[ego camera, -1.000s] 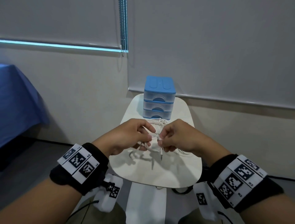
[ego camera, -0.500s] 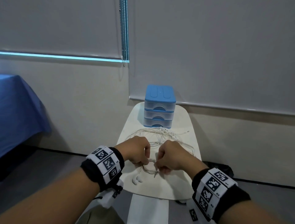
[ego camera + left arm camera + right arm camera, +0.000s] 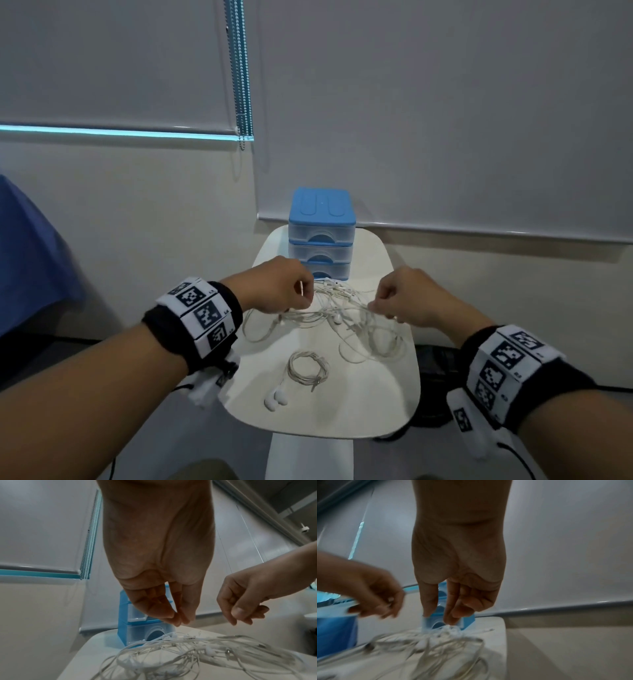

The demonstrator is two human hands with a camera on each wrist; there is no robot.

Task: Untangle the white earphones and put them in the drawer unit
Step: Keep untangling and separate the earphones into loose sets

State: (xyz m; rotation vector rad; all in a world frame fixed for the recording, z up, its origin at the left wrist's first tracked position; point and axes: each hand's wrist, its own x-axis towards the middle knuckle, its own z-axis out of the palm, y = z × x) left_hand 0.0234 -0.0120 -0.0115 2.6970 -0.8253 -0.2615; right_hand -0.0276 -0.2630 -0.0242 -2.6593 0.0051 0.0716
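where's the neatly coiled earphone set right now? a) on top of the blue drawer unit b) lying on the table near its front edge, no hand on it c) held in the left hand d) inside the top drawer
b: the coiled earphone set lies alone on the table near its front edge, while both hands work at the tangled earphones farther back, and the drawer unit is closed.

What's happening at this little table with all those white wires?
A person is sorting out a tangle of white earphones on a small white table. The left hand and right hand each pinch a strand at opposite sides of the pile. One set, a coiled earphone, already lies apart near the front edge. The blue drawer unit at the back has all its drawers closed, so nothing has been put away yet.
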